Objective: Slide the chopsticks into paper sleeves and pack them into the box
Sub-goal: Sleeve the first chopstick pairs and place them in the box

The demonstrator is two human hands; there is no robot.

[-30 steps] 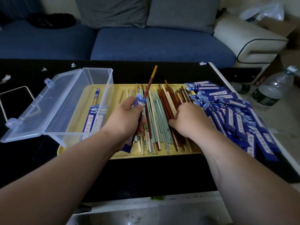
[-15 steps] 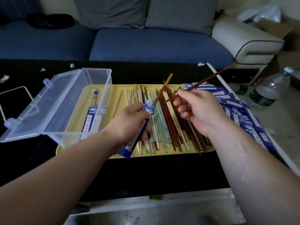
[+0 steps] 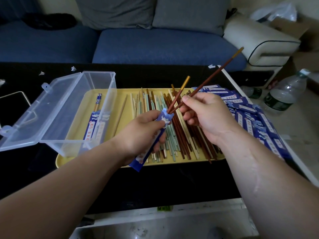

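Observation:
My left hand [image 3: 143,133] grips a blue paper sleeve [image 3: 149,141] over the yellow tray [image 3: 131,94]. One brown chopstick with a gold tip [image 3: 179,94] stands in the sleeve's mouth. My right hand [image 3: 205,114] pinches a second brown chopstick [image 3: 217,73], its lower tip at the sleeve opening. Several loose brown, green and pale chopsticks [image 3: 174,135] lie on the tray. A clear plastic box [image 3: 96,87] with its lid open sits on the tray's left end and holds sleeved chopsticks [image 3: 94,125].
A heap of blue paper sleeves [image 3: 255,118] lies right of the tray. A phone [image 3: 12,107] lies at the far left of the black table. Plastic bottles [image 3: 283,94] stand on the floor at the right. A blue sofa [image 3: 155,44] runs behind the table.
My right hand lifted a brown chopstick out of the pile and brought its tip to the mouth of the sleeve. The left hand turned the sleeve toward it.

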